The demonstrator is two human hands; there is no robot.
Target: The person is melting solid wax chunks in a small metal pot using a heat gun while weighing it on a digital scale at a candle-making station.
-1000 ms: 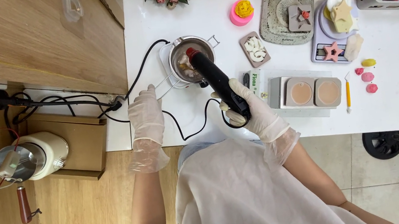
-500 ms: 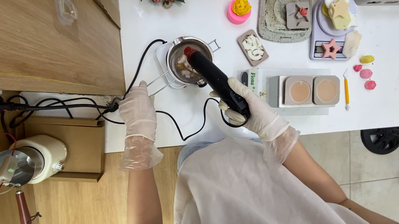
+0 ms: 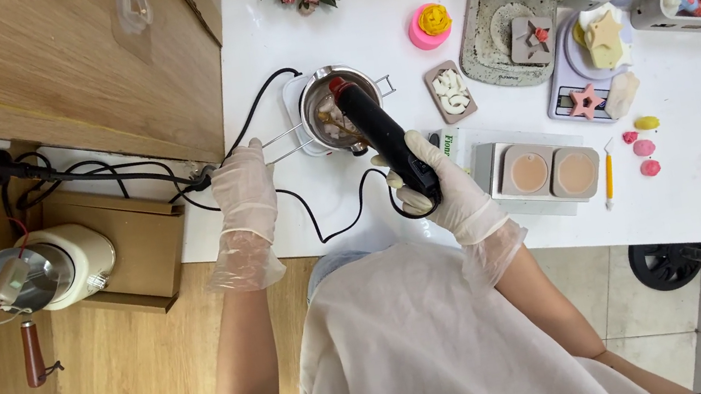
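Since 1 s ago the left hand [image 3: 243,183] has moved a bit left, to the end of the wire handle of the small metal pot [image 3: 338,105]; fingers loosely curled, grip cannot be told. Right hand [image 3: 446,191] is closed around the black heat gun [image 3: 386,140], nozzle over the pot w/ pale chunks inside. Pot stands on the white table [image 3: 340,11], near a grey two-cavity mould [image 3: 550,171].

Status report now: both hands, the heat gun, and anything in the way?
Right hand grips black heat gun, nozzle over metal pot. Left hand at pot handle. Black cord loops between the hands.
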